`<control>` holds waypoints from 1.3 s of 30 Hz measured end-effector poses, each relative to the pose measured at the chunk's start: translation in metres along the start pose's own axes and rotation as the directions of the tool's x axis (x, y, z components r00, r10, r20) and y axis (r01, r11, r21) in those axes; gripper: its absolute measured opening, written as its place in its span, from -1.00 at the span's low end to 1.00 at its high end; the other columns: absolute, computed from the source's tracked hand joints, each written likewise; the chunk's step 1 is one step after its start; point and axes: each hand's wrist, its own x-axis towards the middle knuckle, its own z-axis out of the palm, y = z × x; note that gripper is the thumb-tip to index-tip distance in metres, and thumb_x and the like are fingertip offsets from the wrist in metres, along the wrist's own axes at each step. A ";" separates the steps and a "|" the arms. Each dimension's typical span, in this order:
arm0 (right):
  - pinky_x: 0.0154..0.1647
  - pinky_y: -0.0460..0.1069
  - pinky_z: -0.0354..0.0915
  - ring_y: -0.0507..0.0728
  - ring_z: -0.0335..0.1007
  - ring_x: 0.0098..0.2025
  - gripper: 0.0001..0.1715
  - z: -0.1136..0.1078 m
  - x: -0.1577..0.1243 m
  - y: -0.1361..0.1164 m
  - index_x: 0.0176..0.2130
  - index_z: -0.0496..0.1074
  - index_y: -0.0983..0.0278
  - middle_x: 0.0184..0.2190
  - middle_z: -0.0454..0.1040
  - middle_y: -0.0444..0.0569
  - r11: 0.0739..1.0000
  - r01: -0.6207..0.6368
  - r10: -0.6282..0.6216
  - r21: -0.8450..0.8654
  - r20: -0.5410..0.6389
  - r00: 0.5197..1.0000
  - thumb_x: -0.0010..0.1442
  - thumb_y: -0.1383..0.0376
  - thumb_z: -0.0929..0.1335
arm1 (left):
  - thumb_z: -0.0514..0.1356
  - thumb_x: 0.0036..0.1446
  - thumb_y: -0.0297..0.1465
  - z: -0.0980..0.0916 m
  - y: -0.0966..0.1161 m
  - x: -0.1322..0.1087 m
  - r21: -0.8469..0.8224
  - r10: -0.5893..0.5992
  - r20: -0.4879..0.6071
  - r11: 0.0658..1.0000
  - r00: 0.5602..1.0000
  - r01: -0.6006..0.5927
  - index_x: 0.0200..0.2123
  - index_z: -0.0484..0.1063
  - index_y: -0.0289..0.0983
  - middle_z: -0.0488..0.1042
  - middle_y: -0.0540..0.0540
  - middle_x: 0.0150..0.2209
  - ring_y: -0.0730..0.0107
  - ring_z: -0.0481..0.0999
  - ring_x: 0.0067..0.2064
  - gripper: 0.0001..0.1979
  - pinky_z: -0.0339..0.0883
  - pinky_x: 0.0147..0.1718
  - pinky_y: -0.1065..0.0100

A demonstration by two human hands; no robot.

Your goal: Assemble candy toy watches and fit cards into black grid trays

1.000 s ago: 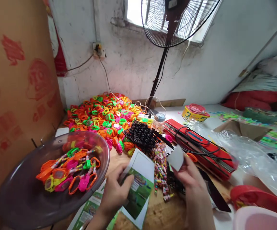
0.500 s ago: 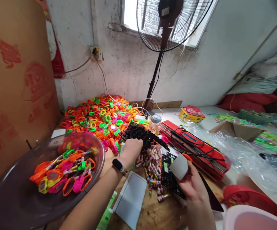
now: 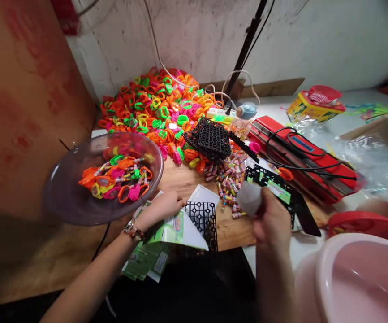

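My left hand (image 3: 163, 208) is closed at the edge of a green and white printed sheet (image 3: 177, 231), whose right part curls up over a black lattice panel (image 3: 204, 220). More green cards (image 3: 147, 260) lie beneath that wrist. In my right hand (image 3: 271, 215) is a small whitish piece (image 3: 249, 198), blurred, held between thumb and fingers. Wrapped candies (image 3: 229, 184) lie between the hands. Just beyond them a stack of black lattice panels (image 3: 212, 138) rests against the pile of colourful plastic watches (image 3: 160, 107).
A translucent bowl (image 3: 59, 197) with watches stands at the left, beside a cardboard box (image 3: 22, 112). On the right are a red sealing machine (image 3: 301, 157), a yellow tub (image 3: 315, 107), a red basket (image 3: 358, 222) and a pink basin (image 3: 325, 273).
The view has tilted down. My left hand has moved from the black lattice stack towards me, to the green sheet, and a lattice panel now lies there. My right hand still holds the whitish piece.
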 end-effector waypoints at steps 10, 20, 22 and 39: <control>-0.16 0.01 0.32 0.11 0.49 -0.20 -0.51 -0.006 -0.079 0.086 0.14 0.37 0.29 -0.12 0.58 0.05 0.071 0.962 -0.634 -0.264 0.733 0.247 0.23 0.47 0.33 | -0.01 0.27 -0.33 0.051 -0.016 -0.102 -0.180 0.195 0.171 0.970 0.966 -0.164 0.07 0.42 -0.18 0.59 -0.18 -0.12 0.16 0.58 -0.14 -0.63 0.38 -0.12 0.22; -0.11 0.02 0.24 0.14 0.41 -0.11 -0.61 -0.001 -0.067 0.087 0.06 0.45 0.27 -0.07 0.57 -0.05 -0.261 0.964 -0.405 -0.058 0.913 -0.055 0.22 0.34 0.38 | 0.00 0.29 -0.33 0.091 -0.010 -0.105 0.160 0.096 0.159 0.979 0.983 -0.122 0.28 0.14 -0.09 0.60 -0.26 -0.31 -0.07 0.62 -0.28 -0.50 0.49 -0.33 0.02; -0.10 0.02 0.24 0.14 0.40 -0.10 -0.65 0.001 -0.067 0.088 0.02 0.47 0.29 -0.07 0.57 -0.04 -0.262 0.964 -0.399 -0.043 0.915 -0.068 0.22 0.34 0.39 | 0.02 0.28 -0.33 0.089 -0.008 -0.105 0.185 0.089 0.165 0.975 0.982 -0.119 0.28 0.15 -0.10 0.60 -0.26 -0.32 -0.08 0.62 -0.29 -0.51 0.49 -0.34 0.03; -0.05 0.05 0.40 0.17 0.44 0.01 -0.64 -0.011 -0.062 0.091 0.05 0.45 0.30 0.00 0.52 -0.01 -0.055 0.998 -0.136 -0.006 0.991 -0.002 0.29 0.27 0.31 | 0.00 0.29 -0.32 0.090 -0.003 -0.104 0.220 0.038 0.193 0.972 0.981 -0.081 0.29 0.11 -0.06 0.61 -0.21 -0.34 -0.04 0.62 -0.33 -0.50 0.49 -0.37 0.05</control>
